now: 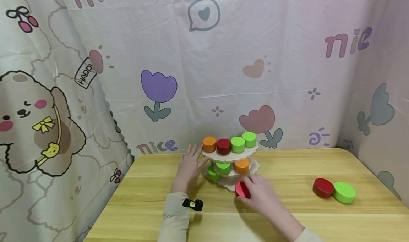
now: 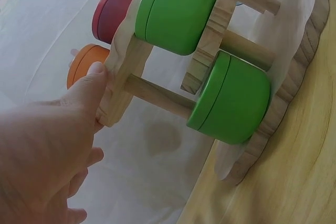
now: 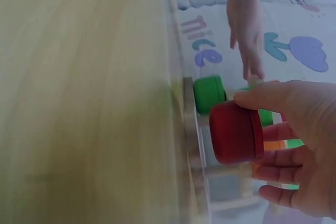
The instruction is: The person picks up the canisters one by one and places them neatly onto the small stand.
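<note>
A wooden tiered stand (image 1: 230, 157) with scalloped shelves bears round blocks. On its top shelf sit an orange block (image 1: 209, 144), a dark red block (image 1: 223, 146) and two green ones (image 1: 238, 144). Lower down are green blocks (image 2: 231, 98) and an orange block (image 1: 241, 166). My left hand (image 1: 190, 165) holds the left edge of the top shelf, its thumb (image 2: 90, 83) at the rim beside the orange block. My right hand (image 1: 260, 195) pinches a red round block (image 3: 235, 132) between thumb and fingers, at the front of the bottom shelf.
Toward the right of the wooden table (image 1: 143, 199), a dark red block (image 1: 323, 188) and a green block (image 1: 344, 192) lie side by side. A printed cloth (image 1: 217, 57) hangs behind the table. A black wrist device (image 1: 193, 204) is on the left sleeve.
</note>
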`<state>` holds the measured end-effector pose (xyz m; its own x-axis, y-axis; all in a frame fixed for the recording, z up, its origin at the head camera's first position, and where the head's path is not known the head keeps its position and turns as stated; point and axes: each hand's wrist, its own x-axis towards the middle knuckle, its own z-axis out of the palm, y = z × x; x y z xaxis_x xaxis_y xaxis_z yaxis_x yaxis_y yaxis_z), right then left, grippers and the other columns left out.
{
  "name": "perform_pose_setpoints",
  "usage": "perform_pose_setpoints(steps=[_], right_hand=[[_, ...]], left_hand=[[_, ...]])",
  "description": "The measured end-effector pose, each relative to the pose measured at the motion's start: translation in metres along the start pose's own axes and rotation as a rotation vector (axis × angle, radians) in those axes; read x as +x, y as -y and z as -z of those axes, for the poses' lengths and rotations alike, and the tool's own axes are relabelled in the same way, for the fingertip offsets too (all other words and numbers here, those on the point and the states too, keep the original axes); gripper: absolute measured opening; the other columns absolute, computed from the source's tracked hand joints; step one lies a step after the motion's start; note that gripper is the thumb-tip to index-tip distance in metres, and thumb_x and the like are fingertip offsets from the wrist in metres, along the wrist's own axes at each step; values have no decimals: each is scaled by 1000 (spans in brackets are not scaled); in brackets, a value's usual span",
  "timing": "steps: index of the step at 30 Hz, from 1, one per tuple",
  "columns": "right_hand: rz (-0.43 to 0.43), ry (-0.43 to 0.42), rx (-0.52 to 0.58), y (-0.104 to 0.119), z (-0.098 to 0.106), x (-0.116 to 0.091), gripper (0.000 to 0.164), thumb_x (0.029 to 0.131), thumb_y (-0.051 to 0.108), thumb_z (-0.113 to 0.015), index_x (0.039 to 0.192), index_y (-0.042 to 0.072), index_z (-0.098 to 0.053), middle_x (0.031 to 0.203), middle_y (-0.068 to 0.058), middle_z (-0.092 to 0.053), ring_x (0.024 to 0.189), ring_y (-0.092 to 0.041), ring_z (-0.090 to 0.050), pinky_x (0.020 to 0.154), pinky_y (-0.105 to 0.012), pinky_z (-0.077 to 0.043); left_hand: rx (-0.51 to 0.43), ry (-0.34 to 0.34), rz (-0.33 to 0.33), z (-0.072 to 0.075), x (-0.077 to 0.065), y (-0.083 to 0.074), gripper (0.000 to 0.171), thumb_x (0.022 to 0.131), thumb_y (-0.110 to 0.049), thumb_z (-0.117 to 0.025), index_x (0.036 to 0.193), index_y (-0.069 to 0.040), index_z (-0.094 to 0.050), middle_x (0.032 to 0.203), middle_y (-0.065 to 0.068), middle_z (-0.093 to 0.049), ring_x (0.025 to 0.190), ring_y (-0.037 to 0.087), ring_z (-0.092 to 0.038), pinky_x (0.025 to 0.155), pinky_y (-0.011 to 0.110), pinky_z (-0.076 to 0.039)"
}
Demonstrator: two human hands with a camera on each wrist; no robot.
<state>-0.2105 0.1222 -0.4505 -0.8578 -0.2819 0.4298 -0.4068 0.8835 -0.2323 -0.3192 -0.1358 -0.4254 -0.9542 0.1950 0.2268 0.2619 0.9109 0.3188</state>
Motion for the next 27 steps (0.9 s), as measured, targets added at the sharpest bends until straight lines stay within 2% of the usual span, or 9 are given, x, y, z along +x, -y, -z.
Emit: perform_pose_setpoints(steps=[4,11,18,27], right_hand=[[0,-9,36,10,-6,4,50,71,37,-85,109,12,-64,106,-4,-62,99,-24,-57,82,-42,-49],[4,-55,34,22,-16,10,49,70,31,-86,109,10,-65,102,-7,-61,95,-24,-56,78,-42,-51],[-63,-21,93,28,-23,14,48,71,26,-86,110,9,-64,98,-5,-58,89,-18,-52,74,-35,-50],[-58,-33,148,30,-30,16,46,73,20,-85,111,6,-64,102,-8,-58,94,-22,-53,78,-38,-53]], left_hand=[[0,4,7,0,1,0,71,97,-63,-35,155,-25,-25,163,9,-19,153,31,-8,120,62,-11],[-9,5,9,0,0,1,71,97,-63,-36,155,-25,-26,163,10,-20,153,31,-7,120,62,-11],[-6,0,-1,1,0,0,70,97,-62,-37,155,-24,-28,162,12,-22,153,33,-9,119,64,-14],[-8,-9,-5,2,0,-1,71,97,-63,-37,155,-23,-29,162,12,-23,153,34,-11,119,64,-14]])
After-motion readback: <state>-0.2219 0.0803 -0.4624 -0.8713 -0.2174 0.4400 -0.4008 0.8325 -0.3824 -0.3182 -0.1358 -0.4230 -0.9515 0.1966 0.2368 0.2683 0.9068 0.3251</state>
